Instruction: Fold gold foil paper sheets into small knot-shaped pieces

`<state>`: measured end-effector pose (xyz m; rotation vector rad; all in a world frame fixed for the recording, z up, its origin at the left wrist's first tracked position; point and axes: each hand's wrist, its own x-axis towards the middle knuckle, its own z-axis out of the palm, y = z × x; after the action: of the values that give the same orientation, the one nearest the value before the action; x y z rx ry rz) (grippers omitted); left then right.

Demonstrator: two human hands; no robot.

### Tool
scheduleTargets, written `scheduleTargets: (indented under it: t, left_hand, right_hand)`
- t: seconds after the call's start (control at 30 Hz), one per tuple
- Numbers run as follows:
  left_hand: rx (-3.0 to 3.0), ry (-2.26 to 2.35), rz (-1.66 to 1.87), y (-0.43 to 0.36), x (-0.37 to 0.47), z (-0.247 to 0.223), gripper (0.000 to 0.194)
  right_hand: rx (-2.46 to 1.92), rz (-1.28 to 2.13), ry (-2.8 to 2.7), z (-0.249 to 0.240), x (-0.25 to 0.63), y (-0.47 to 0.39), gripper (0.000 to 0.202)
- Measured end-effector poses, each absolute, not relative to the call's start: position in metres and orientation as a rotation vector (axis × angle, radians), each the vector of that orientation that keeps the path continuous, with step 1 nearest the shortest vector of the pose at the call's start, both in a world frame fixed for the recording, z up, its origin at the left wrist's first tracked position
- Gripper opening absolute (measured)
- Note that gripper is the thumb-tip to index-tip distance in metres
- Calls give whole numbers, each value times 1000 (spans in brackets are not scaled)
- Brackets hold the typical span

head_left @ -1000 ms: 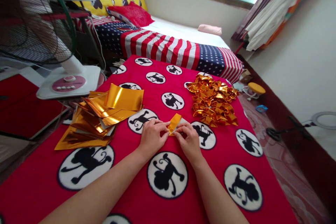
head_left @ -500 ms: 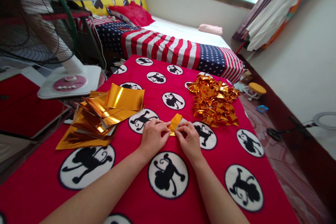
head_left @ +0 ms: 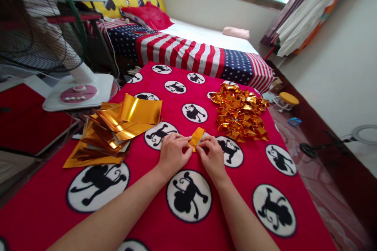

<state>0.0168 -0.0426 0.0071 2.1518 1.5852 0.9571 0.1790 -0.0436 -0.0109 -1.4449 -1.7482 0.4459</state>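
A small sheet of gold foil paper (head_left: pixel 196 136), partly folded and showing some of its pale back, lies between my hands on the red cloth. My left hand (head_left: pixel 174 150) pinches its left edge between thumb and fingers. On the right side, the thumb and fingertips of my right hand (head_left: pixel 211 156) are closed on the near corner. Loose gold foil sheets (head_left: pixel 140 110) lie in a fanned stack to the left. Folded gold foil pieces (head_left: pixel 240 111) are heaped at the right, beyond my right hand.
A red cloth with monkey prints (head_left: pixel 141 219) covers the work surface. The white base of a fan (head_left: pixel 103 90) stands at the left. Behind is a bed with a striped, starred cover (head_left: pixel 188 55). A yellow stool (head_left: pixel 288 99) is on the floor at right.
The left thumb has shifted slightly at the near edge of the foil paper. The right hand and both piles look the same.
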Motion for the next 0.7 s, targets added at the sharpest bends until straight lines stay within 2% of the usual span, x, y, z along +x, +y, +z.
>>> scheduleTargets:
  t: [0.7]
  left_hand:
    - [2164,1593,923,-45,19,7,7]
  right_hand:
    - [-1458,493,-1721,-12,179,-41,11]
